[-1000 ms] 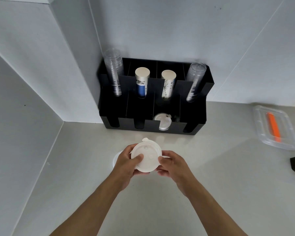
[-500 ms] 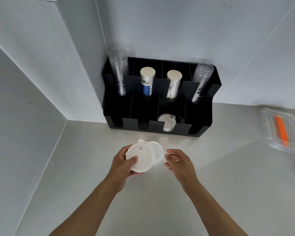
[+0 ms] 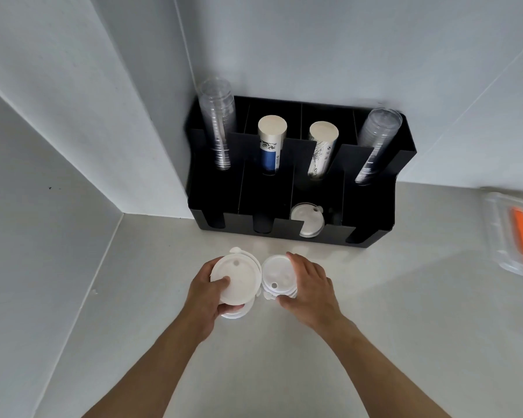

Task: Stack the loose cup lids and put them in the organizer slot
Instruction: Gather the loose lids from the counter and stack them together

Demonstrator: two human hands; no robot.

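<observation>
now we are clamping our left hand on a stack of white lids, right hand fingers gripping a second lid pile beside it.

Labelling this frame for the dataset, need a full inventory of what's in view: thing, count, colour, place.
organizer: one, black, on the counter against the back wall, in the corner.
clear cup stacks: two, transparent, in the far-left and far-right back slots.
paper cup stacks: two, white, one with a blue band, the other black-printed, in the two middle back slots.
slotted lids: count unclear, white, front row, third slot from left.
loose lid stacks: two, white, in front of the organizer; left one held, right one under a hand.
clear container: one, transparent, orange item inside, right edge of counter.
counter: one, light grey.
left hand: fingers gripping the left stack.
right hand: fingers around the right stack.
</observation>
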